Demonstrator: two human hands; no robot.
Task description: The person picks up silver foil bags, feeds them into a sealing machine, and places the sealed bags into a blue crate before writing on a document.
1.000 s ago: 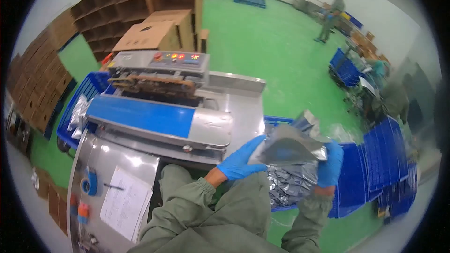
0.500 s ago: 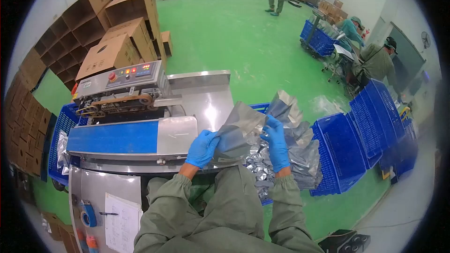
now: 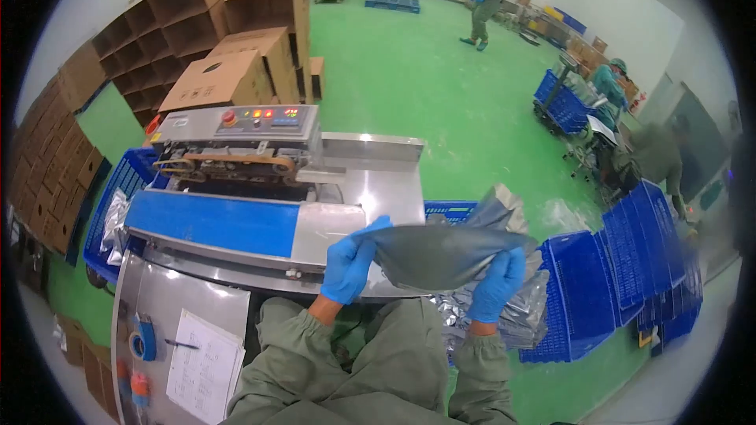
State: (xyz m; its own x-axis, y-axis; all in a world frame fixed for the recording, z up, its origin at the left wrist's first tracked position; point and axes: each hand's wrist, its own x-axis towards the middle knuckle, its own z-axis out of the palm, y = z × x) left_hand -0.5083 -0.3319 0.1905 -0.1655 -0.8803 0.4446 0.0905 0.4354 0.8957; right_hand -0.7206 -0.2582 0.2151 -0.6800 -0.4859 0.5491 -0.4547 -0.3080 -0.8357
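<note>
A silver foil bag [image 3: 437, 256] is stretched sideways between my two blue-gloved hands, its upper edge pulled nearly straight. My left hand [image 3: 346, 264] grips the left end, beside the steel end of the sealing machine [image 3: 236, 142]. At the right end, my right hand [image 3: 498, 283] pinches the bag over a heap of more foil bags [image 3: 524, 311]. That heap rests in a blue crate [image 3: 449, 211], mostly hidden by bags and hands. A blue conveyor belt [image 3: 213, 220] runs along the machine's front.
On the steel side table [image 3: 157, 291] lie papers [image 3: 206, 366], a pen and a blue tape roll [image 3: 142, 338]. Stacked blue crates [image 3: 583, 291] stand at right. Cardboard boxes [image 3: 220, 83] rise behind the machine. A person [image 3: 490, 0] stands far back; others work at right.
The bag has gone from hanging upright to being pulled taut sideways, as my right hand moved right and down. The view has swung, shifting the scene rightward. The far person has turned.
</note>
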